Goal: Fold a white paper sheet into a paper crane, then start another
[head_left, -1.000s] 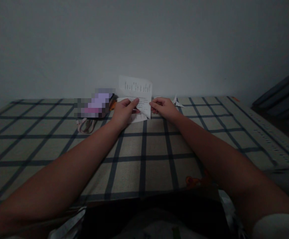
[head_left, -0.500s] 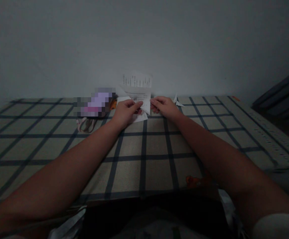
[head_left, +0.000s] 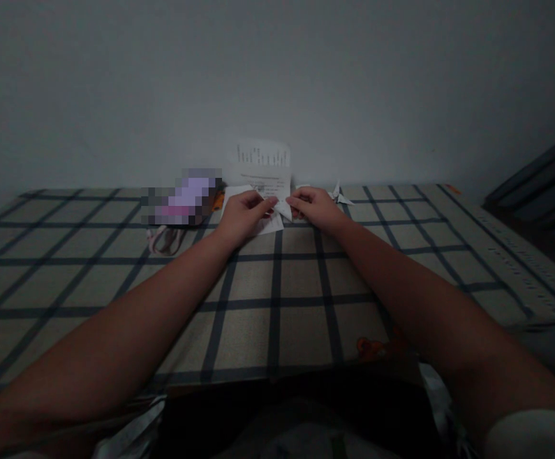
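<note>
Between my hands is a small white piece of folded paper [head_left: 284, 210] with a pointed lower corner. My left hand [head_left: 245, 213] pinches its left side with thumb and bent fingers. From the other side, the thumb and fingertips of my right hand [head_left: 313, 207] close on its right edge. Directly behind stands a white sheet with printed text [head_left: 263, 167], its upper part against the wall. Another white paper [head_left: 272, 225] lies flat under my left hand. Just past my right hand sits a folded paper crane shape [head_left: 342, 196] with pointed tips.
A checked cloth [head_left: 301, 274] covers the table, which meets a grey wall [head_left: 277, 76]. Left of my hands is a blurred purple and pink item [head_left: 189, 197] with a pale strap loop [head_left: 164, 241]. Something orange [head_left: 370, 347] shows near the front edge, and dark fabric [head_left: 540, 185] hangs at right.
The paper between my hands now shows a smaller, pointed shape instead of a taller flap. My right fingertips have shifted slightly left, closer to my left thumb.
</note>
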The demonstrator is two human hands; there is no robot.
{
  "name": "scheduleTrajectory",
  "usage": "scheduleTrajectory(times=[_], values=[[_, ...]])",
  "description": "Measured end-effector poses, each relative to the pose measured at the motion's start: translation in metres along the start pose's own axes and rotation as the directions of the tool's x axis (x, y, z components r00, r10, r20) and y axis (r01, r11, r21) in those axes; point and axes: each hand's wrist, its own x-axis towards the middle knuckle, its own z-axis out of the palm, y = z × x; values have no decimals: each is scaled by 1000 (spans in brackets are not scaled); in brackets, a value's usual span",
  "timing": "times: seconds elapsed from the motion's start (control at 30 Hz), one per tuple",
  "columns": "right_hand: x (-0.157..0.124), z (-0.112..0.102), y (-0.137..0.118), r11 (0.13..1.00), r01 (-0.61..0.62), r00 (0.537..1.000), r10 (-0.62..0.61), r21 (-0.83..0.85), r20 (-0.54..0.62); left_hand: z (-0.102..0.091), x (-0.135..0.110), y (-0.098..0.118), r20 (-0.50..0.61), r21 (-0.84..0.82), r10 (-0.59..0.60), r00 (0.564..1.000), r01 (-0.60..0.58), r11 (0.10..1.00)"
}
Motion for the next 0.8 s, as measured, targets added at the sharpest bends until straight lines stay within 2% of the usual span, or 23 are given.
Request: scheduleTrajectory(times=[0.13,0.3,0.6,0.8], values=[[1,-1,3,1000,4,1000,-4,-20,-13,-1,-1,1,47,92,31,998,-35,995],[2,-1,4,1000,14,1000,-14,8,7,-3,0,0,3,161,37,999,-37,986],[1,-1,4,1000,1,996,0,-14,84,-1,2,2,-77,46,-22,997,26,999],[-2,-2,1,999,21,997,-18,-42,72,3,-2,4,15,-78,-57,998,58,995]])
